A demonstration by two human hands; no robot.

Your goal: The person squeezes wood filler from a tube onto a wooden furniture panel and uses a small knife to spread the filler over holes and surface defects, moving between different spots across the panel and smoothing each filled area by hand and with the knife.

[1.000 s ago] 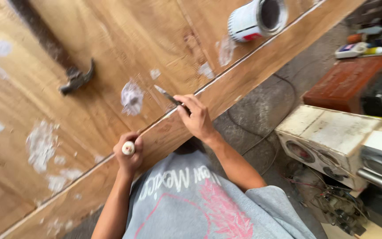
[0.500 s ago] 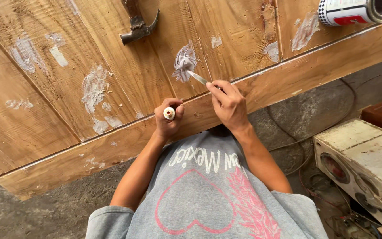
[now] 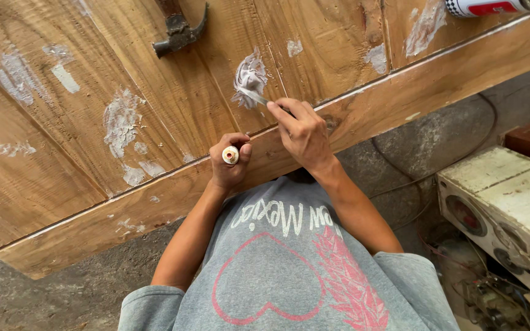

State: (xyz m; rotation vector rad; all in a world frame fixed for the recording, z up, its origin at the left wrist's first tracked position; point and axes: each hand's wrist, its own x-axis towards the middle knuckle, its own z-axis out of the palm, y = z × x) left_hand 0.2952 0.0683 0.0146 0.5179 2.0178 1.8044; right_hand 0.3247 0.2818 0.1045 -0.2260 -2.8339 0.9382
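- One broad wooden panel (image 3: 173, 104) fills the top of your view, its planks dotted with pale filler patches and edged by a thick board (image 3: 400, 92) that runs along your side.
- Beyond that edge, a worn white box (image 3: 510, 208) with cables sits on the floor to your right.
- A hammer (image 3: 179, 34) lies on the panel, well apart from your hands, and a red and white can (image 3: 492, 6) rests at the top right.
- Your right hand (image 3: 302, 132) is closed around a thin putty knife (image 3: 257, 98); its blade lies on the fresh grey-white filler patch (image 3: 249, 79), so the step in hand looks like spreading filler into a flaw.
- Your left hand (image 3: 231, 165) is curled shut on a small tube (image 3: 230, 155), cap end up, resting against the board just beside your right hand.
- I judge the next stroke needs a flat blade and light, even pressure, drawn along the grain to leave the patch flush.
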